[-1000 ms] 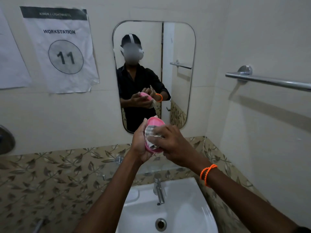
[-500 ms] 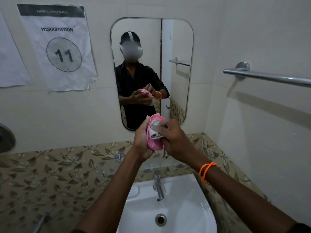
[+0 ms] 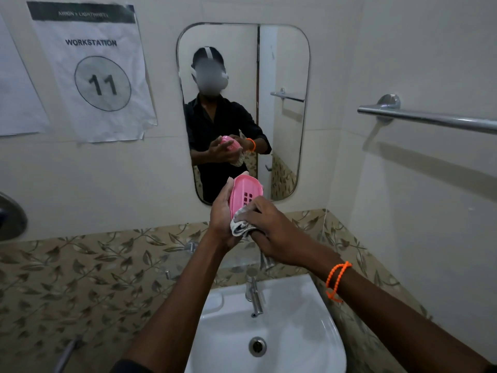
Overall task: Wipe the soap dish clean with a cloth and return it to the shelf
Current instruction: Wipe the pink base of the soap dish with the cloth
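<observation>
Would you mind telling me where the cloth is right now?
In the head view, the cloth is bunched in the right hand, pressed against the lower end of the pink soap dish that the left hand holds above the sink.

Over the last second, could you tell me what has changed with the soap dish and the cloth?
The right hand has drawn the cloth down from the upper part of the pink soap dish to its lower end, uncovering its slotted inside. The left hand still holds the dish upright above the sink.
</observation>
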